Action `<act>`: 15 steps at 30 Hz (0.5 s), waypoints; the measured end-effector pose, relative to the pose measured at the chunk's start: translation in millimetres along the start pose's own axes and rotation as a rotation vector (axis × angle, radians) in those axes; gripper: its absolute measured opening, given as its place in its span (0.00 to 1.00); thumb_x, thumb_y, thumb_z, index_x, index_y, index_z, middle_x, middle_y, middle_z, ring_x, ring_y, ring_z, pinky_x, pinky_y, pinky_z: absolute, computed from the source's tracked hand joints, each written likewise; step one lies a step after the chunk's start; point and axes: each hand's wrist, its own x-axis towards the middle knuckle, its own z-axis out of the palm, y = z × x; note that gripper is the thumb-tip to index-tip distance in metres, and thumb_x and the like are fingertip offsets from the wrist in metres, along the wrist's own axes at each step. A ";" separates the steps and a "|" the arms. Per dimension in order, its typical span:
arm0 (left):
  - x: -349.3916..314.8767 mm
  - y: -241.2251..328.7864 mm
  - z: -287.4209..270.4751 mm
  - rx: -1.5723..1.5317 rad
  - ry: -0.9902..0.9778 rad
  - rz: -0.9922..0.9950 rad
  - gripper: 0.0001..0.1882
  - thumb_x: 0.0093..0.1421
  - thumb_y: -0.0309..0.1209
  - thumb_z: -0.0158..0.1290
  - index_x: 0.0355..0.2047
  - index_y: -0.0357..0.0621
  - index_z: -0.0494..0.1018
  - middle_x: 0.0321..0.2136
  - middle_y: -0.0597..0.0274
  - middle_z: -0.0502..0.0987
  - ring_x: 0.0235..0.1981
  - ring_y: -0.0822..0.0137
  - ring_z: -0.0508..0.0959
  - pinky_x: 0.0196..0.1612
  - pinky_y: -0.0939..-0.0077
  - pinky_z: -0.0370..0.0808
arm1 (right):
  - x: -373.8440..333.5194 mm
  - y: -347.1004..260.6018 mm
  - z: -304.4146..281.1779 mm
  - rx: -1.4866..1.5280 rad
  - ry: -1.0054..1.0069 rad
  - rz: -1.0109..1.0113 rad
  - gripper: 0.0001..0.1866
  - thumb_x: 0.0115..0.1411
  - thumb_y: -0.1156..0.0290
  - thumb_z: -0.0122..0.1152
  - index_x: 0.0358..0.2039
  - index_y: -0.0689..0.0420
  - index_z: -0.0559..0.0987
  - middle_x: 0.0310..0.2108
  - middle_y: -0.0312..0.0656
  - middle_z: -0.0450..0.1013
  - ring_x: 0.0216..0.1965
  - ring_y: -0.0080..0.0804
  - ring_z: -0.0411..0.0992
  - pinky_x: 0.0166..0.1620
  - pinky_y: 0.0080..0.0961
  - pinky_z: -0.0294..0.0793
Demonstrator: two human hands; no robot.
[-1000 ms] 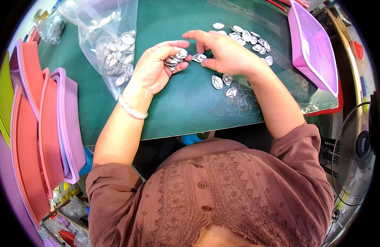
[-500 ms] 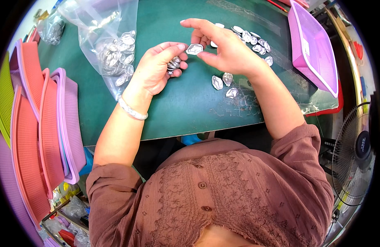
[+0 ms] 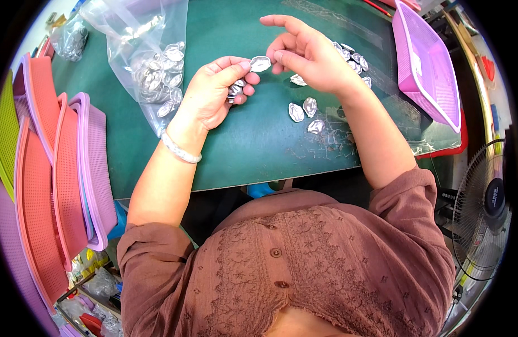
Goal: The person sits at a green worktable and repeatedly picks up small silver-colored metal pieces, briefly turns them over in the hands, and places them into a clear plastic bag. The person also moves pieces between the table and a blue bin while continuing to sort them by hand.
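My left hand (image 3: 217, 90) is closed on several silver oval metal pieces (image 3: 236, 88) tucked under its fingers. Between its thumb and forefinger it pinches one more oval piece (image 3: 260, 63), held out flat toward the right. Just right of that, my right hand (image 3: 309, 56) hovers with the forefinger stretched out and the other fingers loosely bent; I see nothing in it. Under its palm a loose piece (image 3: 297, 80) lies on the green table (image 3: 242, 151). Three more loose pieces (image 3: 310, 107) rest nearer to me, and a scattered group (image 3: 357, 60) is partly hidden behind my right hand.
A clear plastic bag (image 3: 158, 78) of similar pieces lies left of my left hand. A purple mesh basket (image 3: 430, 73) stands at the right edge. Stacked pink and purple baskets (image 3: 68, 168) line the left side. A fan (image 3: 489, 202) stands at the lower right.
My right hand has drawn up and away to the right from the pinched piece. That piece stays in my left thumb and forefinger, shifted slightly left and up.
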 end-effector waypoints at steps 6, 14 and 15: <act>1.4 -1.2 -0.7 -0.003 -0.011 0.017 0.07 0.56 0.26 0.52 0.35 0.40 0.71 0.26 0.63 0.75 0.23 0.74 0.73 0.24 0.86 0.69 | 1.8 -0.5 0.7 0.120 0.005 0.105 0.26 0.52 0.80 0.54 0.53 0.62 0.62 0.28 0.38 0.72 0.30 0.21 0.72 0.28 0.15 0.69; 1.1 -3.7 0.1 0.020 0.003 0.115 0.14 0.54 0.20 0.52 0.42 0.39 0.70 0.31 0.63 0.74 0.29 0.74 0.74 0.29 0.84 0.70 | 3.2 6.0 0.6 0.141 -0.023 0.036 0.29 0.49 0.85 0.55 0.53 0.62 0.62 0.31 0.38 0.70 0.31 0.20 0.70 0.34 0.14 0.69; 1.0 -3.9 0.3 0.020 -0.001 0.121 0.15 0.53 0.20 0.52 0.43 0.39 0.69 0.31 0.63 0.74 0.29 0.74 0.74 0.30 0.84 0.70 | 2.8 3.2 0.5 0.136 -0.031 0.045 0.29 0.50 0.86 0.55 0.54 0.62 0.61 0.32 0.38 0.70 0.33 0.20 0.69 0.37 0.15 0.70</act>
